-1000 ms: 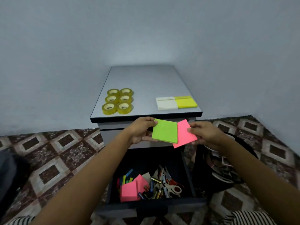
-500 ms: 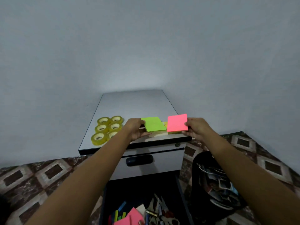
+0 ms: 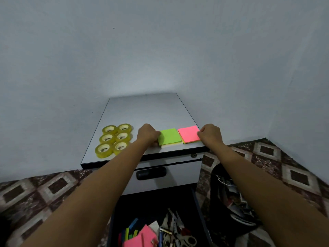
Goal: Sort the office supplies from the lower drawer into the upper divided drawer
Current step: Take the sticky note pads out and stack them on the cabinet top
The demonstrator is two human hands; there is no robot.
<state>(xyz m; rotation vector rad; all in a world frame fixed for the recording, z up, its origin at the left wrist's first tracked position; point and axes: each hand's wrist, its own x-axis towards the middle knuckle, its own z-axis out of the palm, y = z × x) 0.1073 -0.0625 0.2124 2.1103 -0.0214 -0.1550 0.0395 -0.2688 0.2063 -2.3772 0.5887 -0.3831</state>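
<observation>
A green sticky-note pad (image 3: 169,136) lies on a white pad on the grey cabinet top (image 3: 146,111). My left hand (image 3: 148,134) grips the green pad's left edge with curled fingers. Right beside it, a pink pad (image 3: 189,133) lies on a yellow pad, and my right hand (image 3: 210,133) pinches its right edge. Below, the lower drawer (image 3: 201,207) stands open and holds more pink pads (image 3: 140,237), coloured markers, scissors (image 3: 179,232) and clips. The upper drawer (image 3: 178,172), with a black handle, is closed.
Several yellowish tape rolls (image 3: 114,139) sit in two rows on the left of the cabinet top. A black bag (image 3: 229,196) stands on the patterned tile floor right of the cabinet. Grey walls close in behind and to the right.
Both hands carried the green and pink pads up from above the open drawer and set them down on the white and yellow pads on the cabinet top.
</observation>
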